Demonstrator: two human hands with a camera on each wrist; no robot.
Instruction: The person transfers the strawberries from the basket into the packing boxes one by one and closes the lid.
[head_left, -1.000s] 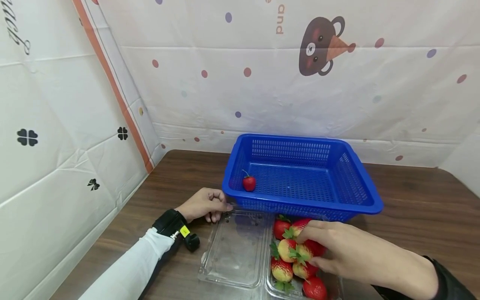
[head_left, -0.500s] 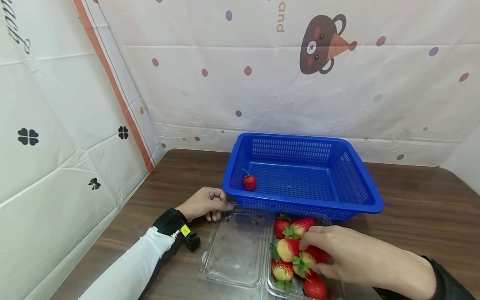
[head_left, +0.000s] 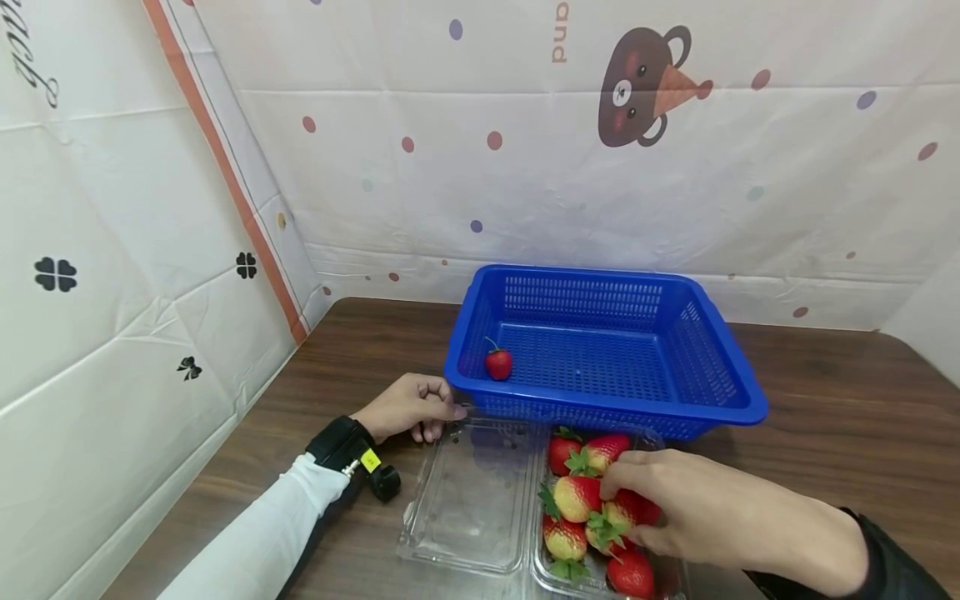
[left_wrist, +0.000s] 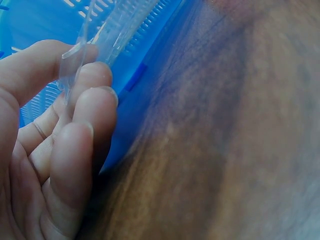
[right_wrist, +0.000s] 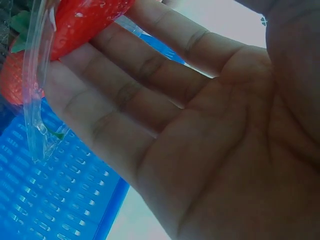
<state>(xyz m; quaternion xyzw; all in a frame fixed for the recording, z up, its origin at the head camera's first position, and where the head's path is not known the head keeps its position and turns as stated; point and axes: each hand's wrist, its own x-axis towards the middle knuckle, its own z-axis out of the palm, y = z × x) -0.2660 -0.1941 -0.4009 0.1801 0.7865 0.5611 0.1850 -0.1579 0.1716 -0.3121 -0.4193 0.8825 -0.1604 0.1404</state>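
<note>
My left hand [head_left: 412, 408] pinches the far left corner of a clear plastic lid [head_left: 476, 500] between thumb and fingers; the left wrist view shows the thin plastic edge [left_wrist: 71, 67] between them. The lid lies folded out beside its clear box [head_left: 679, 579], which holds several red and pale yellow strawberries with green leaves. Reaching in from the right, my right hand [head_left: 690, 504] grips a red strawberry [head_left: 640, 506] in the box, thumb on the near side and fingers on the far side. In the right wrist view the fingertips lie against a red strawberry [right_wrist: 85, 25], partly behind the box wall.
A blue perforated basket [head_left: 577, 404] stands just behind the box and lid, with one small red strawberry [head_left: 498, 364] in its left part. Everything rests on a brown wooden table [head_left: 817, 425]. A white patterned sheet [head_left: 525, 175] hangs behind and at the left.
My right hand has drawn back slightly to the right, uncovering more of the far strawberry, and the strawberries under its fingers have shifted a little. The left hand stays at the lid corner.
</note>
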